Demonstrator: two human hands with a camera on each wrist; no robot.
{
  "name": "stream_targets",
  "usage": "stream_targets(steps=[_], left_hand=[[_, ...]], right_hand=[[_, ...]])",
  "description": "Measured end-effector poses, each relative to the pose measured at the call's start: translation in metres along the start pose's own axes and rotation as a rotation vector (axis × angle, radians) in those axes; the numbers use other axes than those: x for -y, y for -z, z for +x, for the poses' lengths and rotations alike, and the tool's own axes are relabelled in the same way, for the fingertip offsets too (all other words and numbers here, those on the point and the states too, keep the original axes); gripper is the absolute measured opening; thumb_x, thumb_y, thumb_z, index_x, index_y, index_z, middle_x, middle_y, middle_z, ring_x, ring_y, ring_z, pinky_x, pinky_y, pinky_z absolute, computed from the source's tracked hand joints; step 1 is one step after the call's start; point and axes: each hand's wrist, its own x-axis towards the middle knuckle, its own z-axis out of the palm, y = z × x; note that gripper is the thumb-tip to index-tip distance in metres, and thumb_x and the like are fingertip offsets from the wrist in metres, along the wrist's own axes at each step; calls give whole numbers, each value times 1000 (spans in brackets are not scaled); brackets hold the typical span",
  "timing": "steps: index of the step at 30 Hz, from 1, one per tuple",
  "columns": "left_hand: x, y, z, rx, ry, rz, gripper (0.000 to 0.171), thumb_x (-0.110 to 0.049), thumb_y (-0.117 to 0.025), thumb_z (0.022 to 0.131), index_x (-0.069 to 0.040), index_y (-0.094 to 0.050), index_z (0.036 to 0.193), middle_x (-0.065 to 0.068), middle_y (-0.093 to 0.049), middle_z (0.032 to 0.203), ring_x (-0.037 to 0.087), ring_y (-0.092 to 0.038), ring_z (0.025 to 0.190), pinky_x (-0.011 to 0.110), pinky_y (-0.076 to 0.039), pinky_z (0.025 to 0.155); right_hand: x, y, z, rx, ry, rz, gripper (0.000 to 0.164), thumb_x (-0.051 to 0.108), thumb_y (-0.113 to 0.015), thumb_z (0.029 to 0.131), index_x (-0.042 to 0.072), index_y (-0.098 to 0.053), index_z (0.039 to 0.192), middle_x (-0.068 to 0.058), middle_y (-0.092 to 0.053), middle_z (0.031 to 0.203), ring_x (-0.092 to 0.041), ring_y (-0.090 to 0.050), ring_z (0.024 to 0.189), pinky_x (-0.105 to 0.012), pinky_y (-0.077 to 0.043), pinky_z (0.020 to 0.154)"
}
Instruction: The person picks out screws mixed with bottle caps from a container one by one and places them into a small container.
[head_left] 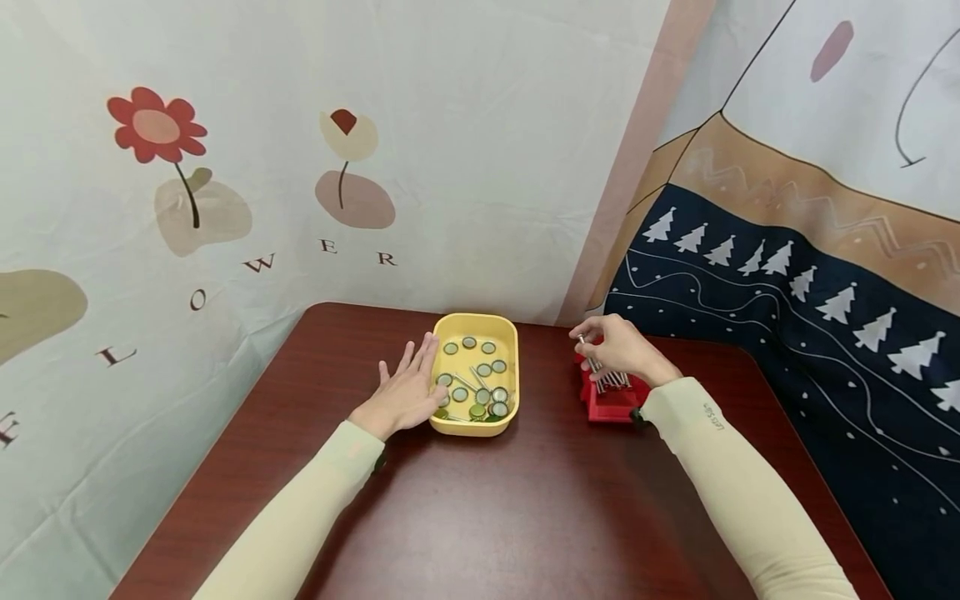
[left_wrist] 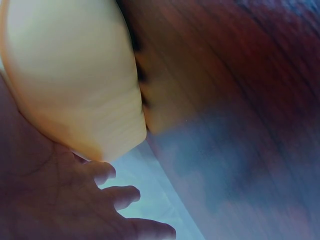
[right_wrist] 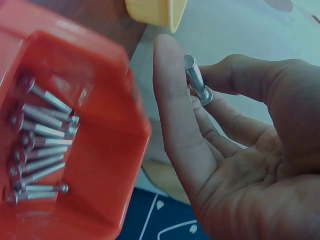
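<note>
My left hand (head_left: 403, 398) lies along the left side of a yellow tray (head_left: 476, 319), its fingers straight and spread, touching the rim. Seen from the left wrist, the palm is against the tray's outer wall (left_wrist: 75, 75). My right hand (head_left: 617, 346) pinches a silver bolt (right_wrist: 196, 80) between thumb and fingers, above a red bin (head_left: 611, 414). Several more bolts (right_wrist: 45, 165) lie side by side in that bin. Inside the yellow tray are several round discs like bottle caps (head_left: 468, 342) and a few bolts (head_left: 480, 377).
Both containers stand on a dark red-brown wooden table (head_left: 495, 517), toward its back edge, the red bin to the right of the tray. A printed cloth (head_left: 480, 167) with flowers hangs behind. A dark blue cloth with trees (head_left: 750, 283) hangs at the right.
</note>
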Motion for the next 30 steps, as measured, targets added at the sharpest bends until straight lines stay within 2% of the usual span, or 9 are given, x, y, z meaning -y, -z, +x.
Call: stream_targets(steps=[4,6,14,17,20,23,25,30], left_hand=[[1,-1,0,5,0,5,96,-42,-52,115,-11,0,189,7,1,199,47,-5,185,96,-7,133],[1,-1,1,3,-3,6,96,-42,-52,115,-11,0,189,7,1,199,47,-5,185,96,-7,133],[3,-1,2,-2,-10,-4,96,-41,-51,114,-12,-1,189,8,0,199,47,-6,185,97,-7,132],[4,-2,3,-5,-10,-7,96,-41,-52,113,-12,-1,189,7,0,199,47,-6,185,96,-7,132],[4,-2,2,-6,-9,-11,96,-41,-52,113,-12,-1,189,7,0,199,47,-6,185,96,-7,132],[4,-3,2,-5,-9,-16,96,-40,-52,113,-13,-1,189,7,0,199,46,-6,185,96,-6,132],[4,-3,2,-5,-9,-18,96,-40,-52,113,-13,-1,189,7,0,200,46,-5,185,96,-6,132],[3,-2,1,-7,-10,-19,96,-40,-51,113,-12,-2,189,7,0,200,46,-5,185,97,-6,132]], right_hand=[[-7,5,-1,-20,-20,-36,36,9,-71,115,0,-72,149,-31,-74,127,-33,-84,93,-40,-74,79],[-10,8,-1,-40,-28,-80,36,11,-70,115,1,-74,149,-27,-76,127,-27,-81,95,-37,-74,81],[-24,16,0,-73,-76,-185,38,13,-67,115,-1,-73,150,-28,-75,136,-36,-74,116,-41,-74,89],[-29,17,2,-82,-93,-202,37,10,-66,114,-4,-72,148,-30,-75,135,-35,-77,109,-40,-74,85],[-35,16,5,-80,-117,-223,36,4,-64,114,-8,-69,148,-32,-74,130,-33,-81,96,-39,-74,75],[-39,15,7,-95,-131,-320,38,2,-65,113,-8,-68,149,-31,-73,128,-29,-79,87,-36,-73,71],[-40,13,7,-108,-125,-402,40,2,-67,111,-8,-68,150,-31,-74,130,-30,-78,88,-41,-73,75],[-41,8,8,-153,-66,-587,40,-1,-71,106,-7,-71,145,-31,-76,137,-37,-75,102,-60,-71,96]])
